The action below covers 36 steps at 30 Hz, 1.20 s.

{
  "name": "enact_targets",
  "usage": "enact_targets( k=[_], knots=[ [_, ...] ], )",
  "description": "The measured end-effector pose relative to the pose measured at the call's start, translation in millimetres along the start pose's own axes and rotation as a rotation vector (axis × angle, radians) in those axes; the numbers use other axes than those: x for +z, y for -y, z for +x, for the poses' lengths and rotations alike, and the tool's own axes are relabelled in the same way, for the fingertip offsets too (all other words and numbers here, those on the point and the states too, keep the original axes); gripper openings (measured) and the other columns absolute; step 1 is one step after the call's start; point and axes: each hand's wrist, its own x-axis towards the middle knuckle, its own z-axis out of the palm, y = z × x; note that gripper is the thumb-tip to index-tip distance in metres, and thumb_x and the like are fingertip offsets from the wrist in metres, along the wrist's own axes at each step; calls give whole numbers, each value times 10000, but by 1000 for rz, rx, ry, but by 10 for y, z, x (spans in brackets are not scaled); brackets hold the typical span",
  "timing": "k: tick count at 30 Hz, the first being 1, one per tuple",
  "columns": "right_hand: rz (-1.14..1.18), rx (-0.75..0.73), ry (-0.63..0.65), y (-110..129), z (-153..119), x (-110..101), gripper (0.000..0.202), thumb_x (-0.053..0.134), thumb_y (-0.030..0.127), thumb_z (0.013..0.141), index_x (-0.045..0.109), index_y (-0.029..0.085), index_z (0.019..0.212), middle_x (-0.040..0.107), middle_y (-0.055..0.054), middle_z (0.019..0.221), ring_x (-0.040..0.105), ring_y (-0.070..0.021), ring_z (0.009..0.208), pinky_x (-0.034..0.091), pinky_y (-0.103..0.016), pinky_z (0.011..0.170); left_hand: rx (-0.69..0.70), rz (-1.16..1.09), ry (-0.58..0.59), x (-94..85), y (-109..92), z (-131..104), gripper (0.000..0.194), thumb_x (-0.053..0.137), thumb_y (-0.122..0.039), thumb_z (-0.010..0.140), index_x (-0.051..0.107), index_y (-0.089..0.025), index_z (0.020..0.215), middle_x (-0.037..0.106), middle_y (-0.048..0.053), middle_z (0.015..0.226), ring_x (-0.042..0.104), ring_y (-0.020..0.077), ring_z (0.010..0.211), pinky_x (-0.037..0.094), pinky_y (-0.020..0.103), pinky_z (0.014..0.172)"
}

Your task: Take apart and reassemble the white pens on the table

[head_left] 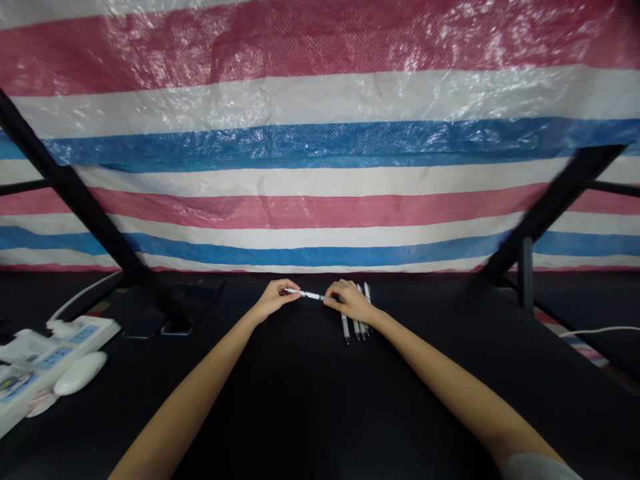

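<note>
Between my two hands a white pen (312, 295) with a grey grip is held almost level, just over the black table. My left hand (275, 298) pinches its left end, thumb and fingers closed on it. Closed on the right end, near the grey part, is my right hand (350, 300). Several similar white and grey pens (345, 329) lie side by side on the table, partly hidden under my right hand and wrist. Their visible tips point toward me.
A white power strip (65, 357) with plugs and a white mouse-shaped item (81, 373) lie at the left. Dark phone-like slabs (143, 327) rest behind them. Black frame legs (95, 213) stand at both sides. A striped plastic sheet (320, 153) hangs behind the black table (300, 413).
</note>
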Motion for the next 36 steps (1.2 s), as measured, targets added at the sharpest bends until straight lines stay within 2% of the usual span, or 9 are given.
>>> enact_targets(
  k=[4, 9, 16, 22, 28, 36],
  knots=[
    [-8, -4, 13, 12, 0, -3, 256, 423, 353, 921, 599, 197, 819, 628, -36, 858, 527, -190, 855, 333, -317, 747, -6, 11, -8, 2, -28, -10, 299, 717, -380, 653, 659, -142, 824, 664, 40, 737, 591, 145, 662, 433, 254, 632],
    [6, 8, -10, 3, -3, 2, 199, 591, 387, 819, 572, 192, 854, 617, -30, 872, 525, -197, 859, 344, -313, 753, -8, -5, -11, 1, -43, -14, 278, 717, -361, 659, 662, -143, 822, 666, 41, 744, 591, 140, 669, 433, 250, 642],
    [-13, -23, 24, 6, 6, -2, 286, 397, 369, 929, 600, 198, 820, 623, -40, 866, 522, -193, 853, 337, -319, 751, -10, 2, -21, -4, -42, -10, 276, 717, -363, 656, 670, -146, 821, 669, 36, 743, 591, 141, 671, 431, 251, 646],
    [34, -8, -10, 7, -3, -5, 201, 542, 392, 853, 568, 192, 851, 616, -33, 859, 522, -192, 842, 343, -312, 755, -13, -28, -21, -1, -27, 1, 295, 723, -368, 645, 667, -141, 826, 665, 35, 733, 587, 139, 667, 420, 253, 656],
    [-5, -44, 28, -8, 7, 11, 289, 403, 376, 926, 600, 195, 818, 619, -44, 861, 513, -194, 847, 341, -320, 753, -19, -32, -29, -1, -39, -8, 287, 729, -359, 638, 671, -143, 819, 660, 38, 730, 575, 138, 658, 407, 250, 639],
    [28, -55, 63, -39, 24, 38, 388, 345, 401, 942, 648, 195, 814, 628, -56, 879, 508, -199, 862, 337, -341, 770, -19, -38, -35, 9, -60, -20, 265, 737, -333, 634, 672, -141, 805, 641, 22, 682, 546, 121, 610, 378, 233, 598]
  ],
)
